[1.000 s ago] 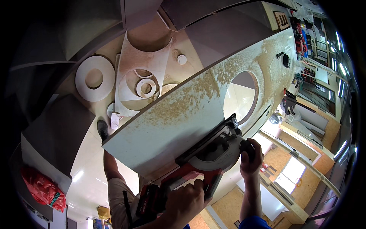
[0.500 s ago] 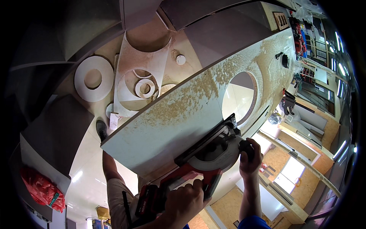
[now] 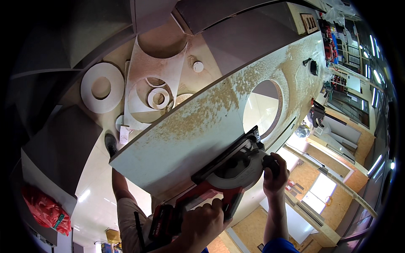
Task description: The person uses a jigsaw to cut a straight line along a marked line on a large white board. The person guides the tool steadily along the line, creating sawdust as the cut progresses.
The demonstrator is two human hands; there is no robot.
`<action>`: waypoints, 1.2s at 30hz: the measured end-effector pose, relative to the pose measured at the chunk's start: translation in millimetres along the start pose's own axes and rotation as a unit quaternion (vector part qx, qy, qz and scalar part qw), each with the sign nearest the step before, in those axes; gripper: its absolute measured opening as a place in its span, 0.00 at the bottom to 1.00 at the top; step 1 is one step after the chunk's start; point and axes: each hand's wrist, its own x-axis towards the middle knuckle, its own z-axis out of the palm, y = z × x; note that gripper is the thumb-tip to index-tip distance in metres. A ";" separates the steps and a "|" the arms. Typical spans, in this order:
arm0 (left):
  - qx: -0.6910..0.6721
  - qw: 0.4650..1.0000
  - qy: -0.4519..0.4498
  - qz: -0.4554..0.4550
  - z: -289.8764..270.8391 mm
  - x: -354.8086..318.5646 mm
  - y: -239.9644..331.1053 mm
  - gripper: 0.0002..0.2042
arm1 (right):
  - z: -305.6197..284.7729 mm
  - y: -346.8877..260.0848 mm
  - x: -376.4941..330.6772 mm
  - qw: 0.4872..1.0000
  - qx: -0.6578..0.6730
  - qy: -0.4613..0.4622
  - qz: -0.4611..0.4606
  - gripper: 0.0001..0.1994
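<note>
A red and black circular saw (image 3: 232, 192) with a grey blade guard rests its black base plate on a large white panel (image 3: 168, 168), near the panel's front edge. My left hand (image 3: 202, 220) is wrapped round the saw's rear handle, beside its battery. With my right hand (image 3: 276, 170) I grip the black front knob (image 3: 270, 165). Brown sawdust covers much of the panel. Just beyond the saw's front end, a big round hole is cut through it. The blade and its contact with the panel are hidden.
White rings, one of them large (image 3: 90, 90), and a cut-out sheet (image 3: 137, 80) lie beyond the panel. A black clamp (image 3: 318, 114) sits at the right edge. On the left are a leg with a dark shoe (image 3: 110, 143) and a red plastic bag (image 3: 46, 208).
</note>
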 end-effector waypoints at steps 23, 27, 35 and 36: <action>0.007 1.000 0.003 0.011 3.3 2.6 -0.4 0.23 | 0.4 6.0 1.3 1.000 -0.012 0.011 -0.013 0.33; 0.007 1.000 0.014 0.017 5.6 2.4 -1.2 0.24 | 0.3 5.1 1.6 1.000 -0.010 0.010 -0.010 0.32; -0.030 0.999 -0.022 0.001 -3.0 4.8 1.8 0.23 | 0.6 2.4 4.7 0.999 -0.021 0.016 -0.019 0.32; -0.028 0.999 -0.022 0.000 -3.1 5.0 2.2 0.23 | 0.3 2.7 4.7 0.999 -0.021 0.016 -0.019 0.32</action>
